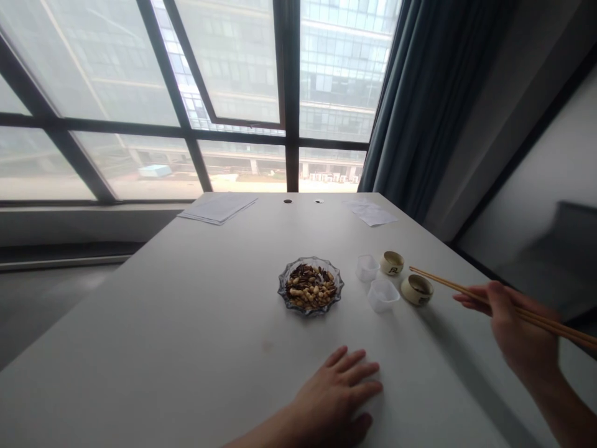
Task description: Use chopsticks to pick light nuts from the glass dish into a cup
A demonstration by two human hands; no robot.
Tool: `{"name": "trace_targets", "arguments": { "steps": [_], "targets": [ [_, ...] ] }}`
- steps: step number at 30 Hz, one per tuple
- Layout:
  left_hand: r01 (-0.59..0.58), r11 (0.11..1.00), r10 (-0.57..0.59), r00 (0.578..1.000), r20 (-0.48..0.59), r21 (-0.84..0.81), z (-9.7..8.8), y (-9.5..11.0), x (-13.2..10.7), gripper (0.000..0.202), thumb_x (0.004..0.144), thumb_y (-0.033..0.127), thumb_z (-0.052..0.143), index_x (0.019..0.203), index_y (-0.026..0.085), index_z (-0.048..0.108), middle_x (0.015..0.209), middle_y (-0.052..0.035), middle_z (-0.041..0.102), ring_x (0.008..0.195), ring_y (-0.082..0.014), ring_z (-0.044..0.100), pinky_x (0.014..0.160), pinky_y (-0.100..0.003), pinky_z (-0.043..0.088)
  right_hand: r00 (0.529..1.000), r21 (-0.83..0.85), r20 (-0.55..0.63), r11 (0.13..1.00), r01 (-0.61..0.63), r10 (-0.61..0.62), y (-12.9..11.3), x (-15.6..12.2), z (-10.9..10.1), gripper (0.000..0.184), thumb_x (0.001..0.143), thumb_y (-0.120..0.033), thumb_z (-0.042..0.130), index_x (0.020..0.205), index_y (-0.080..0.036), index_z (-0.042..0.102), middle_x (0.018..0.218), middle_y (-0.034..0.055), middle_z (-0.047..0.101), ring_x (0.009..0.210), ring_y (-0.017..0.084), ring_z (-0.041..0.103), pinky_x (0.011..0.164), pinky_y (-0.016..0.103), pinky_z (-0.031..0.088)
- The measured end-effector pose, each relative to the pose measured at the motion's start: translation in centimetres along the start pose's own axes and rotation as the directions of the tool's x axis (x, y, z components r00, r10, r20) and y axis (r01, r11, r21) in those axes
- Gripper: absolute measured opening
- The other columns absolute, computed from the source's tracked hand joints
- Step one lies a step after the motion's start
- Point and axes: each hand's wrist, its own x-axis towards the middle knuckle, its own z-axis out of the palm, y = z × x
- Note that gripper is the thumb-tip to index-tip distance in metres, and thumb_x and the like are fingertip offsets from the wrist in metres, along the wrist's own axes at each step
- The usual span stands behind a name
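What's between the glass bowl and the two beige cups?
Two small translucent containers stand between the glass bowl and the beige cups, as the head view shows.

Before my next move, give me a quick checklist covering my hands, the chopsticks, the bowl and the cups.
1. Chopsticks held: ok, in the right hand.
2. Chopstick tips free: ok, nothing shows pinched between them.
3. Left hand away from the glass bowl: ok, palm down by the table, apart from the bowl.
4. Glass bowl upright: ok, with nuts and seeds in it.
5. Near plastic cup and far plastic cup upright: ok, both right of the bowl.
6. Contents of the near ceramic cup: cannot tell, its inside is too dark.
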Motion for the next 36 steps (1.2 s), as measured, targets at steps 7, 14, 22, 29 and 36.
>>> {"name": "trace_targets", "arguments": {
  "steps": [7, 14, 22, 29, 36],
  "targets": [
    [0.005, 1.000, -0.005, 1.000, 0.015, -0.013, -0.5, 0.2, 0.0, 0.048, 0.099, 0.036, 0.057, 0.146, 0.033, 0.049, 0.160, 0.0001, 0.045, 0.153, -0.0267, 0.033, 0.129, -0.051, 0.019, 0.975, 0.117, 0.030, 0.968, -0.221, 0.219, 5.8, -0.2, -3.8, 0.042, 0.074, -0.050, 0.087, 0.084, -0.011, 0.075, 0.076, 0.0129, 0.076, 0.064, 0.027, 0.078, 0.066, 0.032, 0.069],
    [0.007, 1.000, -0.007, 1.000, 0.011, 0.004, -0.6, 0.3, 0.0, 0.050, 0.097, 0.035, 0.059, 0.146, 0.033, 0.049, 0.161, 0.0008, 0.044, 0.152, -0.0264, 0.033, 0.128, -0.051, 0.020, 0.971, 0.102, -0.024, 0.967, -0.233, 0.236, 5.3, -0.3, -6.1, 0.040, 0.074, -0.052, 0.087, 0.083, -0.014, 0.076, 0.074, 0.0095, 0.076, 0.060, 0.024, 0.076, 0.062, 0.030, 0.069],
    [0.004, 1.000, -0.004, 1.000, 0.002, 0.006, -0.7, 0.4, -0.1, 0.049, 0.098, 0.036, 0.058, 0.146, 0.033, 0.049, 0.160, -0.0006, 0.045, 0.152, -0.0271, 0.034, 0.128, -0.052, 0.020, 0.985, 0.074, -0.073, 0.985, -0.153, 0.158, 2.4, -0.3, -5.2, 0.034, 0.078, -0.051, 0.083, 0.080, -0.018, 0.075, 0.072, 0.0084, 0.075, 0.057, 0.023, 0.075, 0.061, 0.031, 0.069],
    [-0.007, 1.000, 0.007, 1.000, -0.015, 0.022, -0.5, 0.4, -0.1, 0.046, 0.099, 0.038, 0.057, 0.144, 0.032, 0.051, 0.158, -0.0002, 0.048, 0.151, -0.0267, 0.036, 0.128, -0.050, 0.021, 0.956, 0.109, 0.292, 0.992, -0.063, 0.028, -1.6, -2.2, 4.5, 0.033, 0.086, -0.052, 0.076, 0.088, -0.019, 0.078, 0.073, 0.0091, 0.077, 0.062, 0.026, 0.076, 0.062, 0.037, 0.067],
    [-0.045, 0.999, 0.045, 0.999, -0.010, 0.028, 0.0, -0.2, -0.1, 0.045, 0.102, 0.043, 0.054, 0.145, 0.029, 0.050, 0.159, -0.0008, 0.047, 0.151, -0.0273, 0.035, 0.128, -0.050, 0.020, 0.676, 0.131, 0.727, 0.991, 0.037, -0.121, -3.0, -4.8, 16.4, 0.042, 0.096, -0.052, 0.063, 0.074, -0.018, 0.073, 0.072, 0.0067, 0.077, 0.065, 0.020, 0.073, 0.064, 0.030, 0.060]
  ]
}}
